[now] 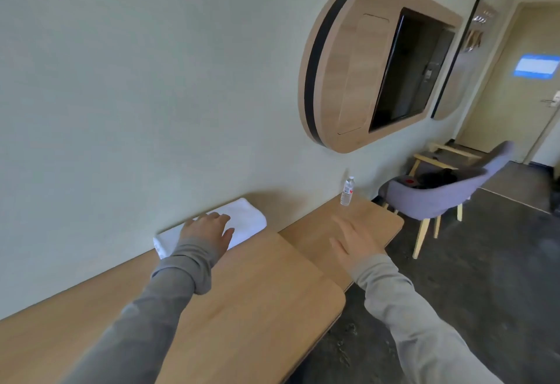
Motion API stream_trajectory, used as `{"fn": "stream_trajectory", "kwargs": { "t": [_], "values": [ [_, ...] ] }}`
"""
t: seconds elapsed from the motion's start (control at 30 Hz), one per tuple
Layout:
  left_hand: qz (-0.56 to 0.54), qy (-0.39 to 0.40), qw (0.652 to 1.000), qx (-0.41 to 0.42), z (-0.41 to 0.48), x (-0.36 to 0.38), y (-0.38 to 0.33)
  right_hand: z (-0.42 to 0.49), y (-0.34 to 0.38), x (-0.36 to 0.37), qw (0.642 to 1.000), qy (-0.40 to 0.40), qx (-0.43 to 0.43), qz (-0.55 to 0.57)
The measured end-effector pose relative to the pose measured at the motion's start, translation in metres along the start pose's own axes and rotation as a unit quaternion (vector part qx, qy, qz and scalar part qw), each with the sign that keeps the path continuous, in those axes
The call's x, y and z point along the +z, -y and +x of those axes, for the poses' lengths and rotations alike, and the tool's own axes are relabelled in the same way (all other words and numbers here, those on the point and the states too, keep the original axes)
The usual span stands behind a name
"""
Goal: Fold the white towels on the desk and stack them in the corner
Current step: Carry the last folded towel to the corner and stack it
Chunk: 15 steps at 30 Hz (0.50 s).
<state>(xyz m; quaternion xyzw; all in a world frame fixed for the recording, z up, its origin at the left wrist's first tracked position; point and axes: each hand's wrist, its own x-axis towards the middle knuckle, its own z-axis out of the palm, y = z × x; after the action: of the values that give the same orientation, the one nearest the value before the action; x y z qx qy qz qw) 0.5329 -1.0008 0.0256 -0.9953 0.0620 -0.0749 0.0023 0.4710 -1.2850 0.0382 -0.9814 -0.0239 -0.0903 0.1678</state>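
A folded white towel [245, 217] lies on the wooden desk [242, 292] against the wall. My left hand [209, 230] rests flat on top of the towel, fingers spread, gripping nothing. My right hand [354, 241] is blurred and hovers open over the right part of the desk, apart from the towel, with nothing in it. Both arms wear grey sleeves.
A clear water bottle [347, 191] stands at the desk's far right by the wall. A grey chair [439, 192] sits beyond the desk's right end. A wooden wall unit with a dark screen [378, 65] hangs above. Dark floor lies to the right.
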Motion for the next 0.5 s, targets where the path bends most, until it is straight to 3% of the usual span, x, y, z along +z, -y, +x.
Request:
{"fn": "stream_trajectory", "kwargs": {
  "t": [0.5],
  "values": [
    [-0.059,0.080,0.977,-0.189,0.026,0.068,0.029,0.142,-0.004,0.119,0.982,0.111,-0.149,0.019]
  ]
}}
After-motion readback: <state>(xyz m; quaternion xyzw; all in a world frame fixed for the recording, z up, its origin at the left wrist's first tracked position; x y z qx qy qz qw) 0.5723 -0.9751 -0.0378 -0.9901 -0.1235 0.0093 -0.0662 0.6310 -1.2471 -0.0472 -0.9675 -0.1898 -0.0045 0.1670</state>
